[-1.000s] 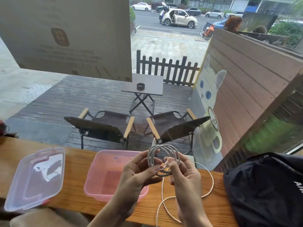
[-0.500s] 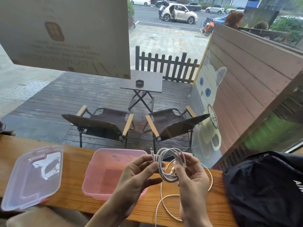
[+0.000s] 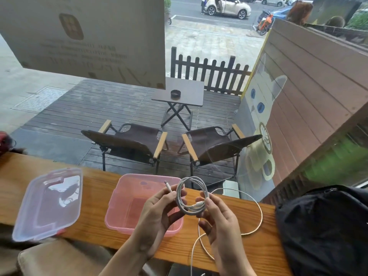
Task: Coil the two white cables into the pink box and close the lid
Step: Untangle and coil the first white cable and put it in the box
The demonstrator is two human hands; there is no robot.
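Note:
A coiled white cable hangs in the air between both hands, above the right end of the open pink box. My left hand pinches the coil's left side, one plug end sticking up beside the fingers. My right hand holds the coil's lower right side with thumb and fingers. A second white cable lies loose in a wide loop on the wooden counter to the right, its tail running under my right hand and off the front edge. The clear lid lies flat to the left of the box.
The wooden counter runs along a window. A black bag fills its right end. A red object sits at the far left edge. A cushioned seat shows below the counter's front edge.
The coil has tilted and shifted slightly left toward the box, with one plug end now sticking up by my left fingers. Both hands keep hold of it.

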